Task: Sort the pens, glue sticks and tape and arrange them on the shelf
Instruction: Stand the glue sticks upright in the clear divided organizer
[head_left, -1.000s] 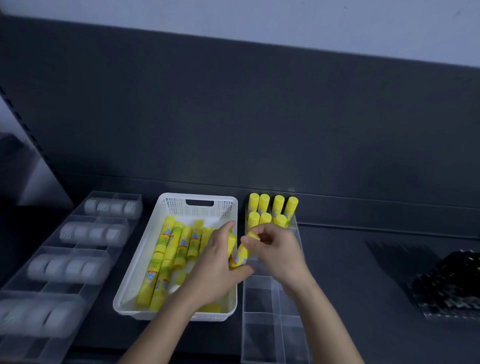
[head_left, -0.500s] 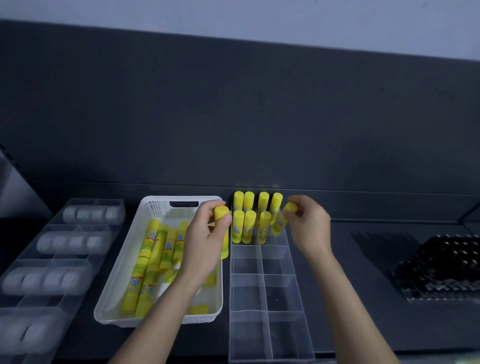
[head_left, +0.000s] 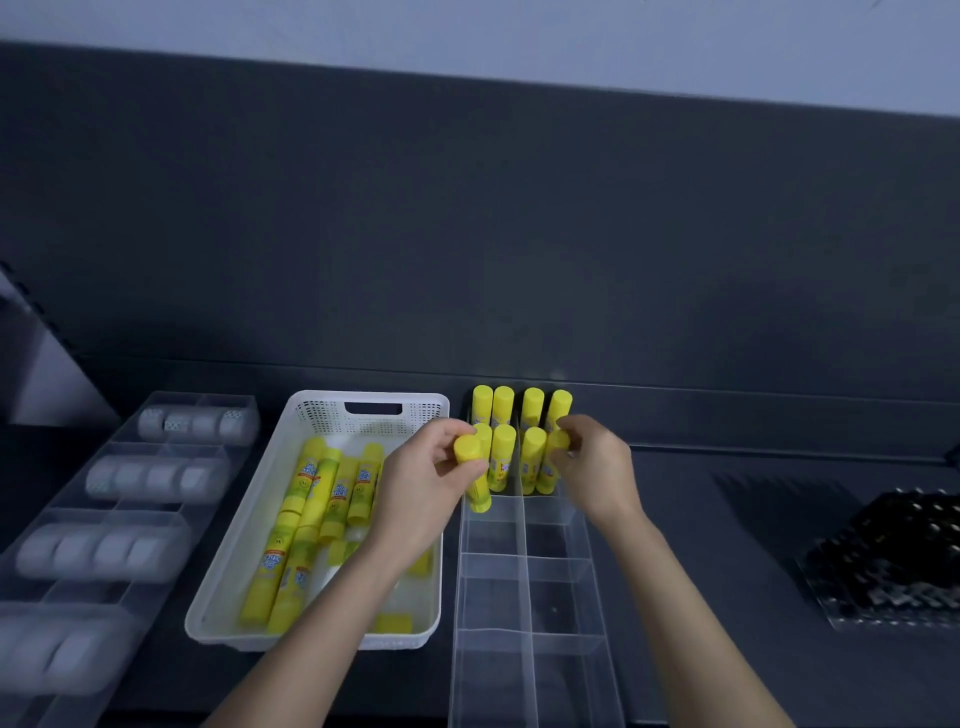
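Dark shelving is running behind the work, and on its flat shelf surface the person is loading glue sticks into a clear divided tray.

The left hand is pinching one glue stick just below its cap between thumb and curled fingers, holding it upright in front of the standing sticks, with its foot hanging at the near wall of their compartment. The right hand is closing its fingertips on the cap of another stick, which is apparently already sitting at the right end of the front row.

Judging by this, the sorting of glue is partly done: two rows are filling the far compartment, so the left-hand stick is probably needing either a tight gap there or the next compartment nearer the person, lowered straight to avoid toppling its neighbours.

Each stick is showing as a smooth yellow cylinder with a matching cap and a printed label.

Left of the left hand, more sticks are lying loose in a white basket; further left, tape rolls are sitting in another clear tray.
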